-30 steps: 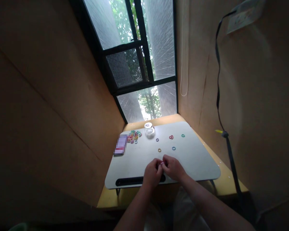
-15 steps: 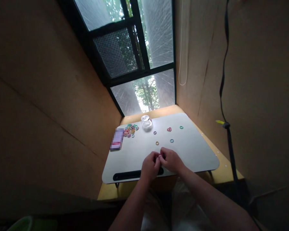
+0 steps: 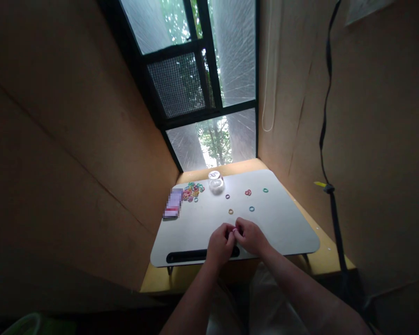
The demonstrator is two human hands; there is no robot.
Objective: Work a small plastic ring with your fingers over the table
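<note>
My left hand [image 3: 221, 243] and my right hand [image 3: 250, 236] meet over the near edge of a white lap table [image 3: 195, 232]. Both are closed, fingertips pinched together around a small pink ring [image 3: 234, 230], mostly hidden by the fingers. Just beyond them lie loose small rings like hair ties: a yellow-orange ring [image 3: 231, 211], a blue ring [image 3: 252, 209], a purple ring [image 3: 227, 196], a green ring [image 3: 266, 190] and a red-pink cluster [image 3: 248, 192]. A pile of many-coloured rings [image 3: 192, 191] sits at the far left of the table.
A clear plastic jar [image 3: 216, 185] stands near the back edge. At the left edge lies a phone-like slab [image 3: 173, 203], its face blurred out. A black slot strip [image 3: 186, 256] runs along the front. Wooden walls and a window enclose the table; a dark strap [image 3: 330, 188] hangs at right.
The view has tilted slightly, so everything sits a little lower and to the right. My hands remain pinched together in the same place over the table, with only slight finger movement.
</note>
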